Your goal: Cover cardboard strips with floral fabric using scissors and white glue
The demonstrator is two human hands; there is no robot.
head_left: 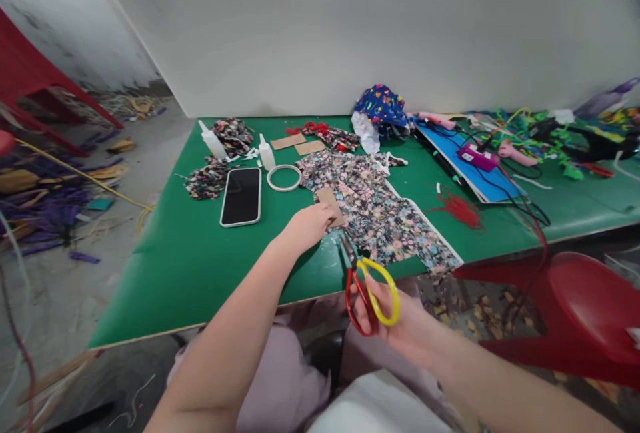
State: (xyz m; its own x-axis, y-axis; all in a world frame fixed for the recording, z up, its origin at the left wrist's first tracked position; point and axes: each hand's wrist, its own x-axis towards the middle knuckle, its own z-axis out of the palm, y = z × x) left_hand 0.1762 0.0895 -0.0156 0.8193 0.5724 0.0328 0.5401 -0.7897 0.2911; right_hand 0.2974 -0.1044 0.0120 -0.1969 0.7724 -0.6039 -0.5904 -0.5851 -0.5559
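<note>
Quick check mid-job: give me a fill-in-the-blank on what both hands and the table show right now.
The right hand holds scissors with red and ____ handles.
The left hand pinches a brown ____ piece on the floral fabric.
The phone lies screen-up on the ____ table.
Missing: yellow; cardboard; green

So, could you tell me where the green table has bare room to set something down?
Bare green lies left of the phone to the table edge, and between the red threads and blue board. The floral fabric and back right are crowded.
</note>
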